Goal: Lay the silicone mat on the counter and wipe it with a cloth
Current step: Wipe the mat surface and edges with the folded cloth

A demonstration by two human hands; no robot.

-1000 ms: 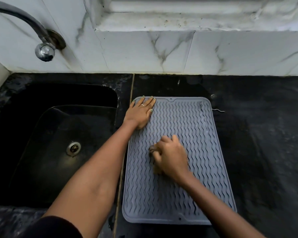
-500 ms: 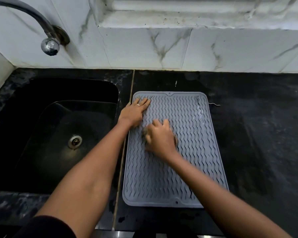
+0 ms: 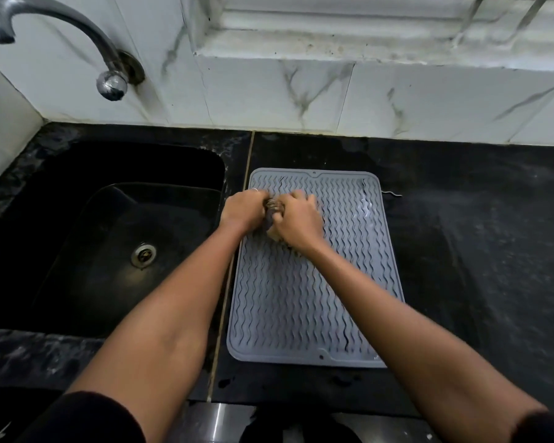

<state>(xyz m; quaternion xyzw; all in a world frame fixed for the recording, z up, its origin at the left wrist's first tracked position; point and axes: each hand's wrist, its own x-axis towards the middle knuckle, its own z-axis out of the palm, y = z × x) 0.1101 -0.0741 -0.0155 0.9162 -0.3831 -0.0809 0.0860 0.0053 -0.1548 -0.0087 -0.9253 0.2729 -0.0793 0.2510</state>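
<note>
A grey silicone mat (image 3: 301, 298) with wavy ridges lies flat on the black counter (image 3: 477, 251), just right of the sink. My right hand (image 3: 298, 219) and my left hand (image 3: 242, 209) meet over the mat's far left part. Both are closed around a small bunched dark cloth (image 3: 273, 214), which shows only between the knuckles; a pale bit of it peeks out below. Most of the cloth is hidden by the fingers.
A black sink (image 3: 109, 238) with a metal drain (image 3: 143, 255) lies to the left. A curved metal tap (image 3: 77, 36) comes out of the white marble-tiled wall (image 3: 365, 100). A thin wiry scrap (image 3: 392, 194) lies by the mat's far right corner.
My left hand has lifted off the mat's far left corner and closed on the cloth beside my right hand. My right hand has moved farther up the mat.
</note>
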